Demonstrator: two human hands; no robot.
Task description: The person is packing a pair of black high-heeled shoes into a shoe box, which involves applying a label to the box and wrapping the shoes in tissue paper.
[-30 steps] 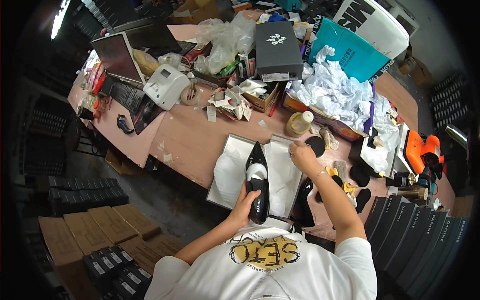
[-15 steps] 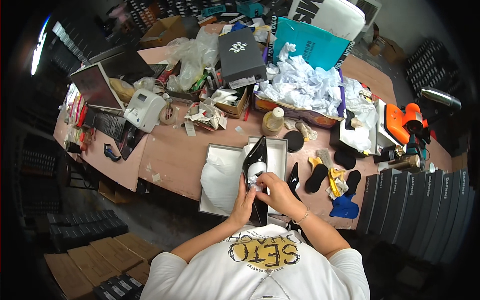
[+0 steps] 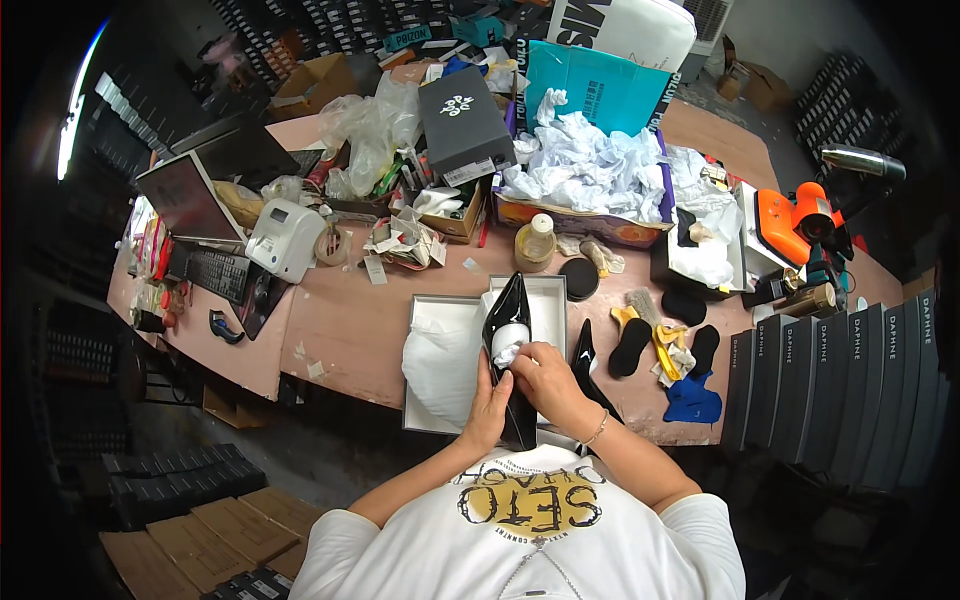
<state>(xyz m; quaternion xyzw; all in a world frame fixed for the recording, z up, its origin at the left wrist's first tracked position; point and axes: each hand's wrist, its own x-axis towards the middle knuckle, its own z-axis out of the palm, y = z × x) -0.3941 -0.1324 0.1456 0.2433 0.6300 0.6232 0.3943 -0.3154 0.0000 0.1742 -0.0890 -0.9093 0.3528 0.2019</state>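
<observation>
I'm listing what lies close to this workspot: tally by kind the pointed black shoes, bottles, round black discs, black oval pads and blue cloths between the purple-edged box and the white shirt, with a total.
Pointed black shoes: 2
Bottle: 1
Round black disc: 1
Black oval pads: 3
Blue cloth: 1
Total: 8
</observation>
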